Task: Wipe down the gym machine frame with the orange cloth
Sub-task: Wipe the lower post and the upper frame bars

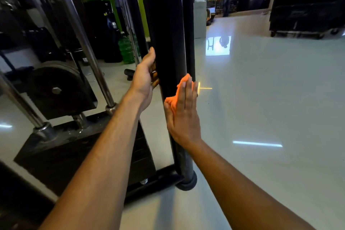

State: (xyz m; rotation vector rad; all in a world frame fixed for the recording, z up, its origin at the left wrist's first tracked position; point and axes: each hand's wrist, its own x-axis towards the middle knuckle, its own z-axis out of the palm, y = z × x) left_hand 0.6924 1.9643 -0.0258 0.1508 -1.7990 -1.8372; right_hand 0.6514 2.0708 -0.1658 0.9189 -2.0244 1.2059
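We see two hands and one cloth (180, 92). Our left hand (144, 78) grips the black post (168, 24); our right hand (182, 115), fingers straight, presses the cloth against it.

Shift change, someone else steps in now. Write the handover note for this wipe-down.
Left hand: grips the black upright post, steadying it.
Right hand: straight fingers press the orange cloth flat against the post's right side, about mid-height.
Done: cannot tell from this view which parts are already wiped.
Left: the post down to its rubber foot, the base bar, the chrome rails.
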